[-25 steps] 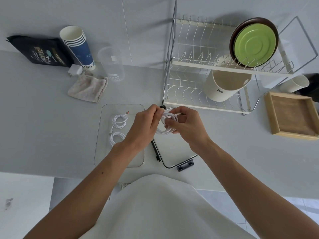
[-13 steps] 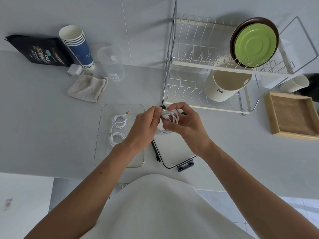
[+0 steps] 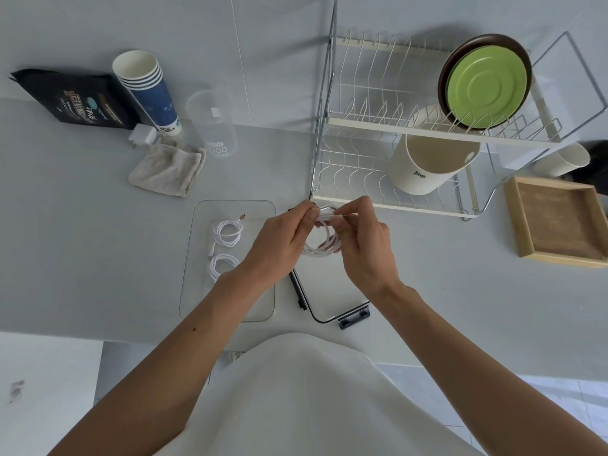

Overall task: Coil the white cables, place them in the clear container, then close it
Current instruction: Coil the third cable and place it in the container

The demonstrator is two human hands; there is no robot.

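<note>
Left centre of the frame: the clear container (image 3: 197,245) lies open on the counter (image 3: 98,241), with two finished white cables in it, the upper coil (image 3: 227,232) and, just below it, the lower coil (image 3: 221,264).

Centre: your left hand (image 3: 279,245) has its fingers curled and pinches the top of the third cable (image 3: 324,246), whose loops hang gathered between your two hands, above the counter.

Right of centre: your right hand (image 3: 362,248) pinches the cable's free end between thumb and forefinger at the top of the loops, apparently tucking or wrapping it round the bundle.

Below the hands: the lid (image 3: 325,291), with its dark latch, lies flat just beside the container.

Step in hand, as judged: securing the last coil. The next move calls for keeping the loops pinched so they do not spring open, carrying the bundle leftward into the bare part of the container, then fetching the lid.
</note>
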